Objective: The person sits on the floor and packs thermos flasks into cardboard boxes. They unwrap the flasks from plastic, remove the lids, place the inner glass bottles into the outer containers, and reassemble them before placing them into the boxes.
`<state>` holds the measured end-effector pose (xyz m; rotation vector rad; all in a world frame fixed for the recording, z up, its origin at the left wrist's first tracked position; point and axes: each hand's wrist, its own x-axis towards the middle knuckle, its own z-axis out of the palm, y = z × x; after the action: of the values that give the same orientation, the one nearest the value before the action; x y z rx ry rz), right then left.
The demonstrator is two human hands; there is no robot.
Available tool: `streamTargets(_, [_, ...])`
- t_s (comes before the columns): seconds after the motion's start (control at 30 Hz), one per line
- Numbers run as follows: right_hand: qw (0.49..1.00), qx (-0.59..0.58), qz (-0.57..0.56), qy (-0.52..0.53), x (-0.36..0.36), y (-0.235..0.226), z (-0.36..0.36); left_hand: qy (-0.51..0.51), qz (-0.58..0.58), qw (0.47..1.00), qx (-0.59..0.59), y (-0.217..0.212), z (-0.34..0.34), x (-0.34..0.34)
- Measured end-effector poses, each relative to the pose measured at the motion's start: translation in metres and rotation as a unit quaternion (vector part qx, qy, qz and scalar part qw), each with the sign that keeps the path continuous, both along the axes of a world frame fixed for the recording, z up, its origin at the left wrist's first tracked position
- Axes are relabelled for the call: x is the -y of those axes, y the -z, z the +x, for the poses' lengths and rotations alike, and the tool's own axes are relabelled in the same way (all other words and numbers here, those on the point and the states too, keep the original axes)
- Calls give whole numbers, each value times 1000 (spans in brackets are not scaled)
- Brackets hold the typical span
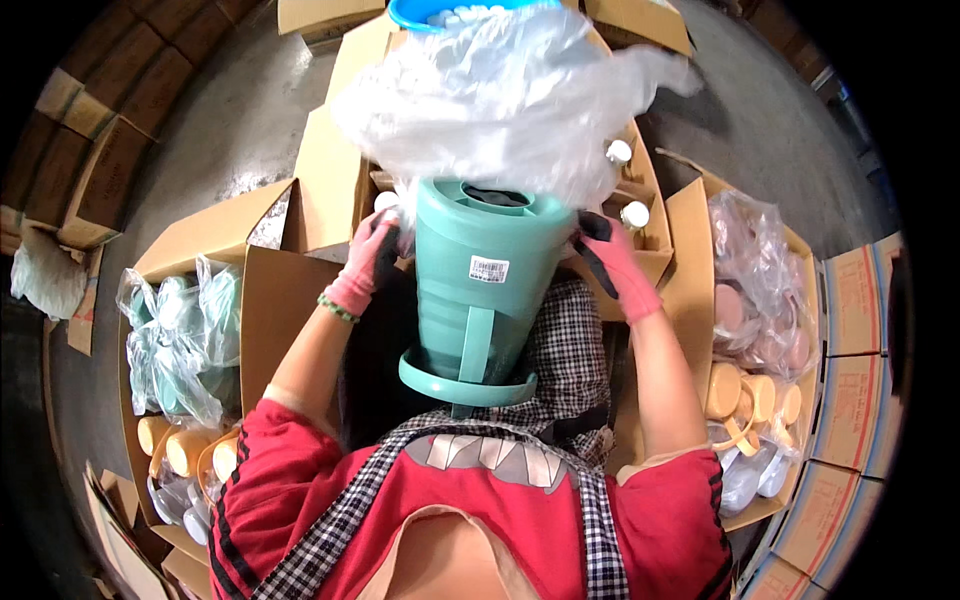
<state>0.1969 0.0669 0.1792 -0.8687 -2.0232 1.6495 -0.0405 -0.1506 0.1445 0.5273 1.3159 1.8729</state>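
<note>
A billowing clear plastic bag hangs over the far end of a green handled container, which sits between both hands. The gloved left hand pinches the bag's edge; the right hand's grip I cannot tell.

Stacked cartons, bare grey floor

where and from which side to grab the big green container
Probably grip the green container by its side walls just below the wide end, from left and right together: its body tapers toward the picture's lower edge, and the clear plastic bunches at the wide end.
</note>
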Motion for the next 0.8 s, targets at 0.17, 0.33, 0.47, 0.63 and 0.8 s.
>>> streamTargets(0.17, [964, -205, -168, 28, 23, -2, 20, 61, -16, 965, -253, -40, 15, 23])
streamTargets(0.33, [998, -33, 58, 22, 60, -33, 40, 146, 56, 910, -385, -72, 27, 57])
streamTargets(0.47, [738, 182, 563, -325, 102, 31, 64, 333, -91, 742, -574, -53, 50, 68])
streamTargets(0.63, [853, 297, 88, -420, 89, -83, 43, 386, -81, 785, -477, -54, 76, 100])
streamTargets(0.8, [756, 34, 599, -261, 114, -74, 9, 354, -119, 753, -541, -65, 105, 100])
